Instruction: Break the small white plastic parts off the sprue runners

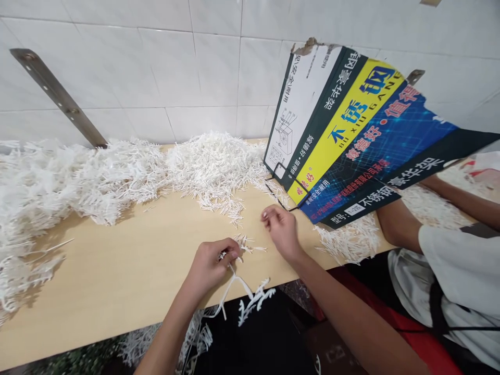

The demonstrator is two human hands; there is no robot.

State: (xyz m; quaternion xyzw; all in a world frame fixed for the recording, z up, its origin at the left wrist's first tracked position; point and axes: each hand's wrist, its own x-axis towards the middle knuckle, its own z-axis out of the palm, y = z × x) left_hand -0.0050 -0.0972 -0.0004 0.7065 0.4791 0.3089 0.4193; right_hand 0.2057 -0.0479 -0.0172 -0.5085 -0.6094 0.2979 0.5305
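My left hand [213, 263] is closed in a pinch near the table's front edge. From its fingers a white branched plastic sprig [255, 301] hangs over the edge on thin stems. My right hand [282, 232] is raised a little to the right, fingers curled together beside the lower corner of a printed cardboard sheet [344, 120]. Whether those fingers hold a small piece cannot be made out. Several loose white bits [247, 245] lie on the wood between the two hands.
White plastic pieces are heaped along the wall, in a left pile [97, 179] and a middle pile [219, 161]. The cardboard stands tilted like a divider on the wooden table [113, 276]. Beyond it, a co-worker's arm [398, 226] rests by more pieces. A metal bracket [58, 96] is on the wall.
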